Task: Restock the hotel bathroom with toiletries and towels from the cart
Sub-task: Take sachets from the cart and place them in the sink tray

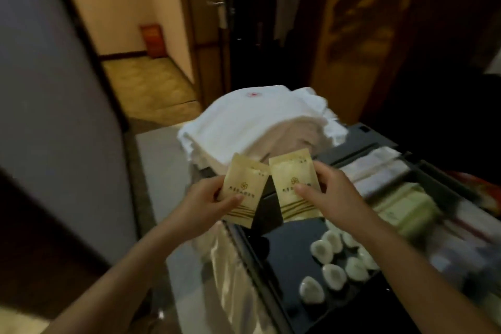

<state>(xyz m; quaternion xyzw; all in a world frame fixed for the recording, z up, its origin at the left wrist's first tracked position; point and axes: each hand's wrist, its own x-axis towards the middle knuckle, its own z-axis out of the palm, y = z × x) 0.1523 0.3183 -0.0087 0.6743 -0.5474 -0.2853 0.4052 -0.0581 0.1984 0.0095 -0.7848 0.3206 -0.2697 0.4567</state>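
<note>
Two tan paper toiletry packets with a gold flower logo are held up side by side over the cart. My left hand (208, 203) pinches the left packet (245, 188) by its lower left edge. My right hand (329, 192) pinches the right packet (294, 182), thumb across its front. Behind them a pile of folded white towels (249, 119) lies on the cart's far end. The black cart tray (284, 241) holds several small white-capped bottles (332, 274) near my right forearm.
Flat wrapped packets, pale green (404, 209) and white (379, 168), fill the tray's right compartments. A grey wall (48, 106) stands on the left, with a lit corridor (146, 84) beyond. A dark door (238, 22) and a wooden wardrobe (360, 43) are behind the cart.
</note>
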